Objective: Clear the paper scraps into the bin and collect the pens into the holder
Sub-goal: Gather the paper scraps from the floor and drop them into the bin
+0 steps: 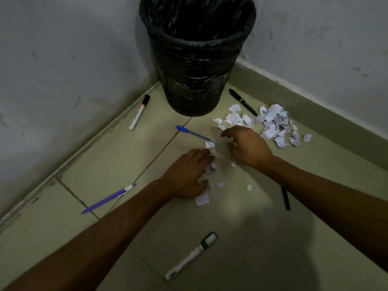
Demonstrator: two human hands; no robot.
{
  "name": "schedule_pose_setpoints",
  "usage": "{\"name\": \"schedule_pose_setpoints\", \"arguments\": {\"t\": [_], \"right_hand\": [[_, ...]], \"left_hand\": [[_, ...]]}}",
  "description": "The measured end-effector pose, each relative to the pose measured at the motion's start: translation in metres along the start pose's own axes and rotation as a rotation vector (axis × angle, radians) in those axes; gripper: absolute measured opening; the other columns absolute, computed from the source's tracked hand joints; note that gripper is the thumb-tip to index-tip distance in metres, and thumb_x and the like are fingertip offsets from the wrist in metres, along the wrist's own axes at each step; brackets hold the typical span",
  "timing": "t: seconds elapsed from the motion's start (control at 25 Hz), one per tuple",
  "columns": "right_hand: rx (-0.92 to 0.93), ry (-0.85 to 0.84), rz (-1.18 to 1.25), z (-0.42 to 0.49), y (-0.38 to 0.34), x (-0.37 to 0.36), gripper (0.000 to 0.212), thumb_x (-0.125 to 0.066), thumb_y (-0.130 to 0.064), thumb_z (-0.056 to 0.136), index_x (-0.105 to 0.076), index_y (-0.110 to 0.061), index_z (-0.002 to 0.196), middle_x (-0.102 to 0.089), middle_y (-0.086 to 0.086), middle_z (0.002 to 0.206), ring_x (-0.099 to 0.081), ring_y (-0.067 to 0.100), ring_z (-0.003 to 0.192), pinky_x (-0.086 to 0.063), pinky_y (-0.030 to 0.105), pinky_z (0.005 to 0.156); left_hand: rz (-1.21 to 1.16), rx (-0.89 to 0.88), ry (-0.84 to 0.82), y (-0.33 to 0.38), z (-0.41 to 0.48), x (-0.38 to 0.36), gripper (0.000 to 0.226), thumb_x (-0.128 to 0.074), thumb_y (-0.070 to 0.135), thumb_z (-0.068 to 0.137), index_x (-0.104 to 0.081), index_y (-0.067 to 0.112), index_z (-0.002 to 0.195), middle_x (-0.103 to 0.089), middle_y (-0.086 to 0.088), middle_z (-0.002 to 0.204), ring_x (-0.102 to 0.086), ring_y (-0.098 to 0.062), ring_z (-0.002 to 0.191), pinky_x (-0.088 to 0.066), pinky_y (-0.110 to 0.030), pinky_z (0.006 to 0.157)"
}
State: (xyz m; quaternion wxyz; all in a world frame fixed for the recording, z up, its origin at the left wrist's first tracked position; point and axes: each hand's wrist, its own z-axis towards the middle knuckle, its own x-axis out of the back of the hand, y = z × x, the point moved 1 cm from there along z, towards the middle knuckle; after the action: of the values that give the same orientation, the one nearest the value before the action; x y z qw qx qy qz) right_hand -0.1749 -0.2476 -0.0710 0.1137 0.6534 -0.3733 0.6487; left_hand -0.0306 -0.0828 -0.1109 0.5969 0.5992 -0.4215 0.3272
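The round black plastic-lined bin (pixel 197 53) shows only dark liner inside. Left hand (pixel 186 175) lies flat on white paper scraps (pixel 273 124); right hand (pixel 245 145) hovers spread.

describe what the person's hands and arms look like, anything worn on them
Both arms are bare up to the frame edge, with no sleeves showing. The left hand and right hand wear no gloves, and no watch, ring or bracelet is visible on either wrist.
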Motion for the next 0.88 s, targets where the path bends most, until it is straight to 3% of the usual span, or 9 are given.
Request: {"name": "schedule_pose_setpoints", "arguments": {"t": [0.12,0.28,0.4,0.48,0.56,0.68,0.76,0.88], "right_hand": [[-0.094,-0.059,0.050,-0.035,0.020,-0.003,0.047,-0.068,-0.025,0.082,-0.058,-0.023,0.127,-0.057,0.007,0.116,-0.059,0.022,0.099,-0.054,0.035,0.080],[0.124,-0.162,0.118,-0.065,-0.002,-0.030,0.038,-0.063,-0.010,0.082,-0.066,-0.017,0.120,-0.060,0.007,0.111,-0.063,0.021,0.094,-0.050,0.026,0.080],[0.038,-0.038,0.147,-0.060,0.004,-0.021,0.034,-0.062,-0.010,0.081,-0.070,-0.017,0.114,-0.067,0.004,0.108,-0.063,0.016,0.089,-0.054,0.029,0.080],[-0.060,0.119,0.130,-0.044,0.024,-0.002,0.032,-0.059,-0.014,0.086,-0.067,-0.020,0.116,-0.065,0.002,0.114,-0.059,0.014,0.096,-0.051,0.028,0.082],[-0.099,0.171,0.036,-0.014,0.048,0.012,0.039,-0.060,-0.022,0.088,-0.059,-0.021,0.127,-0.057,0.009,0.128,-0.054,0.026,0.114,-0.047,0.035,0.091],[-0.193,0.028,-0.154,0.025,0.069,0.017,0.056,-0.058,-0.041,0.087,-0.043,-0.029,0.140,-0.046,0.017,0.135,-0.047,0.039,0.121,-0.046,0.047,0.097],[-0.198,0.011,-0.147,0.025,0.066,0.010,0.053,-0.056,-0.037,0.086,-0.045,-0.029,0.138,-0.049,0.017,0.130,-0.050,0.039,0.115,-0.048,0.045,0.093],[-0.052,-0.070,-0.040,-0.008,0.035,-0.002,0.047,-0.056,-0.033,0.091,-0.050,-0.027,0.137,-0.050,0.013,0.128,-0.051,0.033,0.111,-0.049,0.040,0.087]], "left_hand": [[-0.079,-0.019,0.007,0.008,-0.006,-0.005,0.063,-0.061,0.040,0.084,-0.045,0.016,0.140,-0.042,-0.007,0.147,-0.038,-0.024,0.134,-0.040,-0.039,0.106],[0.064,0.049,0.078,0.005,0.011,-0.008,0.072,-0.037,0.044,0.089,-0.029,0.005,0.149,-0.029,-0.016,0.156,-0.027,-0.030,0.144,-0.031,-0.045,0.115],[0.122,0.003,-0.004,0.005,0.015,-0.010,0.068,-0.042,0.040,0.090,-0.036,0.001,0.145,-0.034,-0.020,0.153,-0.034,-0.035,0.141,-0.034,-0.049,0.112],[0.107,-0.052,0.015,0.012,0.000,-0.014,0.061,-0.049,0.036,0.087,-0.046,0.006,0.140,-0.042,-0.016,0.149,-0.042,-0.033,0.135,-0.041,-0.046,0.108],[0.047,-0.081,0.038,0.018,-0.019,-0.017,0.058,-0.047,0.035,0.089,-0.045,0.011,0.141,-0.043,-0.010,0.149,-0.043,-0.028,0.133,-0.040,-0.040,0.107],[-0.057,-0.038,0.125,0.020,-0.033,-0.011,0.056,-0.048,0.036,0.092,-0.040,0.017,0.144,-0.042,-0.004,0.148,-0.039,-0.018,0.132,-0.032,-0.026,0.108],[-0.096,-0.013,0.207,0.017,-0.030,0.001,0.049,-0.048,0.034,0.091,-0.047,0.018,0.137,-0.049,-0.005,0.140,-0.043,-0.016,0.126,-0.035,-0.024,0.102],[-0.078,0.018,0.278,0.012,-0.007,0.024,0.045,-0.042,0.036,0.092,-0.053,0.018,0.131,-0.052,-0.005,0.134,-0.047,-0.016,0.121,-0.040,-0.022,0.097]]}}
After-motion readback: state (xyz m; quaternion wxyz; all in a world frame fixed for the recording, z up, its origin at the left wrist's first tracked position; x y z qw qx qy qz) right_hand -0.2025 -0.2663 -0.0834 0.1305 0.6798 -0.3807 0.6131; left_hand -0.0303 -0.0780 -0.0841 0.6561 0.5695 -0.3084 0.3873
